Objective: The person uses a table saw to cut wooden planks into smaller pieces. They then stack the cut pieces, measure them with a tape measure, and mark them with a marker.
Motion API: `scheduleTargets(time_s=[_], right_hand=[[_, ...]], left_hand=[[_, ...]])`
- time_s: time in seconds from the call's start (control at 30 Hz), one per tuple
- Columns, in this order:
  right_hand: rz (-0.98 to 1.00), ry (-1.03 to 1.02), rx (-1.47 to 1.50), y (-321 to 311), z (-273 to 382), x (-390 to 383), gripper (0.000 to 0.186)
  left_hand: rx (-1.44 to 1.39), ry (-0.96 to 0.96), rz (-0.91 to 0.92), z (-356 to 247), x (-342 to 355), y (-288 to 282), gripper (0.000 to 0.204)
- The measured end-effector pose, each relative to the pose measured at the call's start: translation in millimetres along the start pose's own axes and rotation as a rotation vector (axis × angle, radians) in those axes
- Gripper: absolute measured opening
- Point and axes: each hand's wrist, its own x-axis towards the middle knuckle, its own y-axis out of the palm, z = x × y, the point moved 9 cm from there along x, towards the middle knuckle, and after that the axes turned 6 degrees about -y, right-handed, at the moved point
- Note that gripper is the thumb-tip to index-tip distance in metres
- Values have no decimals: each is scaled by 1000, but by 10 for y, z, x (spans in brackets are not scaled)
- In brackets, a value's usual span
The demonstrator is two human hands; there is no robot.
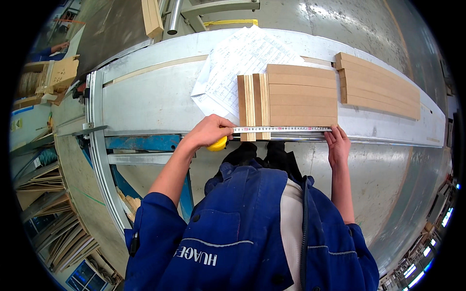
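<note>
My left hand point(206, 131) is closed round a yellow tape measure point(217, 144) at the near edge of the pale bench. Its blade point(279, 129) stretches rightward across two narrow layered plywood pieces point(250, 104) and a group of flat brown boards point(302, 97). My right hand point(339, 143) pinches the blade's far end at the boards' right corner, with fingers bent beneath it. Behind the wood lie several white printed sheets point(225, 68), partly hidden by it.
More long boards point(378, 87) lie on the bench point(145, 97) to the right. A metal rail point(97, 160) crosses at the left, near cardboard boxes point(63, 75) and stacked sheet offcuts point(73, 233). A co-worker's hand point(60, 47) shows at far upper left. Wood strips point(152, 17) rest beyond.
</note>
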Motion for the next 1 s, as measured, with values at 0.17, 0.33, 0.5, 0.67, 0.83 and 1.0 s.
scheduleTargets(time_s=[0.17, 0.33, 0.5, 0.67, 0.83, 1.0], right_hand=[[-11, -4, -4, 5, 6, -6, 48], [-28, 7, -13, 33, 28, -27, 46], [-31, 7, -13, 13, 11, -9, 46], [-21, 7, -8, -28, -20, 12, 46], [-40, -17, -38, 15, 47, -73, 45], [-47, -33, -67, -1, 86, -142, 45]], left_hand=[[9, 11, 3, -65, -44, -6, 33], [-40, 6, 17, -25, -11, -1, 32], [-85, 26, 26, 45, 47, 10, 33], [-11, 17, -35, -29, -10, -34, 31], [98, 29, -109, -119, -101, -18, 28], [142, 112, -143, -250, -154, 6, 27]])
